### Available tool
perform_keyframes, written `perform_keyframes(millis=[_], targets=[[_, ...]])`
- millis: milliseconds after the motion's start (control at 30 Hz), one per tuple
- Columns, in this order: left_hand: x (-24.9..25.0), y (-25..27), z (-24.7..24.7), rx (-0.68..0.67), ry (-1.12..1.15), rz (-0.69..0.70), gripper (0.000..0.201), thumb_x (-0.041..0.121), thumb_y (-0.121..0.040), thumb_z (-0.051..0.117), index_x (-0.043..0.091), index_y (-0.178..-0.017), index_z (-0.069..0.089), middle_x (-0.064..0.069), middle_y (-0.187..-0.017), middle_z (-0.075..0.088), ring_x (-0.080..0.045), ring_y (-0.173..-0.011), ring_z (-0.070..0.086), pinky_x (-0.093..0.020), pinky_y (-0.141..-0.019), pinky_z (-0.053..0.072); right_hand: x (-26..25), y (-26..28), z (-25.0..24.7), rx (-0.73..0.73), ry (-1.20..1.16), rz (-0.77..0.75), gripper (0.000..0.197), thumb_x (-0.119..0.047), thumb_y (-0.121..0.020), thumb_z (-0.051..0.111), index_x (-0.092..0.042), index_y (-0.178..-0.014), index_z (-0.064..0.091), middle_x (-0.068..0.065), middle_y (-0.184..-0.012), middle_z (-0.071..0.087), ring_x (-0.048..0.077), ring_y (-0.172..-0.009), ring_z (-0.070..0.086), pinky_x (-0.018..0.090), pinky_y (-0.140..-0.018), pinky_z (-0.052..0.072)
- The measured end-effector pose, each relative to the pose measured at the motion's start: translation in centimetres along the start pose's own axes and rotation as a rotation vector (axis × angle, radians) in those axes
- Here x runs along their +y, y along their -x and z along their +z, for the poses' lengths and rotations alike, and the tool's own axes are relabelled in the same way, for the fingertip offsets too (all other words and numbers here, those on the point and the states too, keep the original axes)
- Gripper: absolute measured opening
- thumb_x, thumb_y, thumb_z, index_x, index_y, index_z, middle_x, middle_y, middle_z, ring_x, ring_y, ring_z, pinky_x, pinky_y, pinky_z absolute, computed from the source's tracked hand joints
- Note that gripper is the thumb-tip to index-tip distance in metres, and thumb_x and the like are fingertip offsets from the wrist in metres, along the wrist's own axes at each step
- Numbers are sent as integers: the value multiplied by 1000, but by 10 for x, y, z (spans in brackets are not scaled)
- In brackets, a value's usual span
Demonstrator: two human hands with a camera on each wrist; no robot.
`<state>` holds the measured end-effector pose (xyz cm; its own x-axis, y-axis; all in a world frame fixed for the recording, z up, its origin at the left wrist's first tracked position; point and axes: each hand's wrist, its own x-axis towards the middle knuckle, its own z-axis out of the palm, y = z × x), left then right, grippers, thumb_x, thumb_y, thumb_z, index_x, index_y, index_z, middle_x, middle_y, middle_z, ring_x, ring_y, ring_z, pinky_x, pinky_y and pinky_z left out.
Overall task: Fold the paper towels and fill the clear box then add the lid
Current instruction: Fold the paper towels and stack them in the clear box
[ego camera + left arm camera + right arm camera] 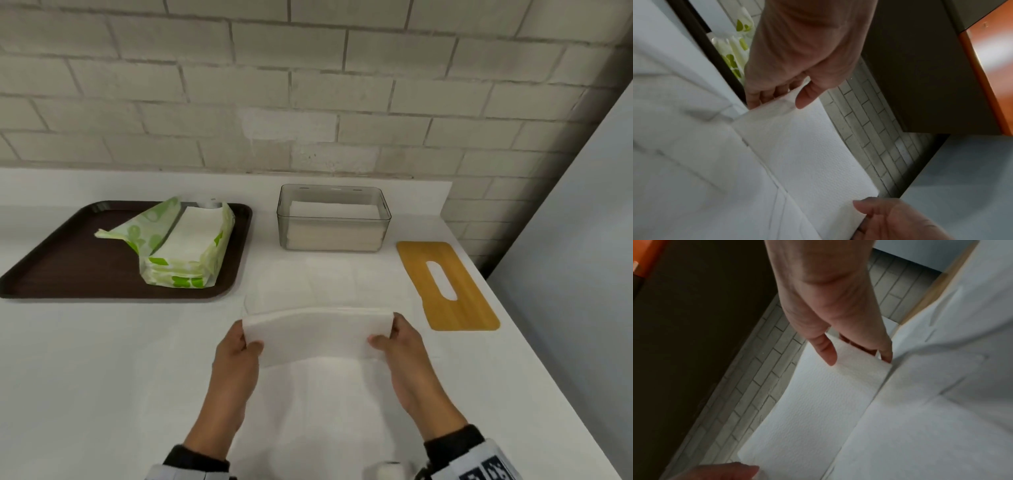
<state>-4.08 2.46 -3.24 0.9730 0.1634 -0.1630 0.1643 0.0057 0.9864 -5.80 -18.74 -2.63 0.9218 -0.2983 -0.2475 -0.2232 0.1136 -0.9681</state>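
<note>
Brown tray, white brick wall

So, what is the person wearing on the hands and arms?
Both hands, left hand and right hand, are bare. Each wrist has a dark cuff under a white sleeve. The right sleeve bears a black-and-white square pattern.
</note>
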Motion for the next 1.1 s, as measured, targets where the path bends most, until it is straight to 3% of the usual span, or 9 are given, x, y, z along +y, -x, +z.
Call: perform_keyframes(millis=[267, 367, 433, 533, 600, 733, 833, 967, 1100], targets=[[-2, 1, 12, -12, 8, -75, 29, -2, -92, 47, 21, -104, 60, -1, -105, 66, -23, -100, 61, -39, -92, 47, 7, -3, 12, -10, 132, 5, 32, 6, -87, 51, -24, -98, 54, -3, -102, 62, 8, -89, 58, 18, -68, 45], [6, -2, -3, -5, 12, -74, 22, 0, -88, 57, 18, -99, 64, -4, -98, 70, -26, -96, 64, -37, -87, 50, -19, -2, 1, -4, 145, -93, 25, 3, -85, 59, -21, -90, 60, -3, -93, 68, 12, -86, 64, 18, -66, 48], [15, -1, -18, -151, -168, -58, 20, 0, -82, 66, 16, -93, 66, -6, -89, 73, -27, -89, 68, -39, -83, 54, -46, -1, -8, -33, 133, -177, 22, 5, -81, 64, -16, -86, 62, -1, -88, 71, 16, -82, 67, 23, -68, 51], [35, 10, -22, -532, -449, -25, 29, 6, -75, 76, 20, -99, 68, 7, -92, 75, -10, -86, 71, -31, -85, 55, -88, 5, -11, -199, 177, -329, 24, 5, -75, 70, -18, -78, 65, -3, -79, 70, 15, -75, 64, 28, -70, 51], [46, 17, -12, -588, -421, 69, 36, 11, -74, 78, 24, -106, 66, 13, -98, 73, -4, -92, 69, -25, -87, 54, -109, 10, -5, -325, 258, -387, 25, 3, -74, 72, -21, -73, 67, -4, -76, 67, 16, -74, 61, 31, -69, 47], [61, 26, 20, -403, -51, 215, 27, 7, -85, 65, 26, -104, 65, 13, -97, 74, -6, -91, 69, -16, -74, 53, -114, 20, 14, -342, 113, -440, 32, 8, -73, 71, -20, -87, 64, -7, -79, 65, 11, -73, 61, 23, -64, 51], [56, 23, 32, -219, 61, 256, 25, 8, -89, 60, 31, -100, 64, 14, -94, 74, -5, -89, 69, -17, -73, 53, -80, 22, 33, -239, -50, -302, 43, 6, -79, 65, -26, -105, 54, -1, -102, 70, 17, -95, 67, 34, -82, 56], [52, 20, 36, -123, 93, 279, 27, 9, -94, 53, 34, -99, 60, 13, -98, 71, -9, -98, 66, -26, -83, 52, -49, 22, 53, -139, 153, -332, 39, -7, -89, 58, -41, -107, 49, -18, -108, 61, 6, -104, 58, 19, -86, 50], [56, 22, 38, -118, 146, 288, 45, -1, -93, 48, 43, -99, 52, 24, -93, 67, 3, -92, 64, -16, -73, 52, -54, 18, 57, -73, 85, -422, 35, -7, -89, 58, -38, -100, 47, -11, -106, 60, 5, -99, 59, 22, -82, 54]])
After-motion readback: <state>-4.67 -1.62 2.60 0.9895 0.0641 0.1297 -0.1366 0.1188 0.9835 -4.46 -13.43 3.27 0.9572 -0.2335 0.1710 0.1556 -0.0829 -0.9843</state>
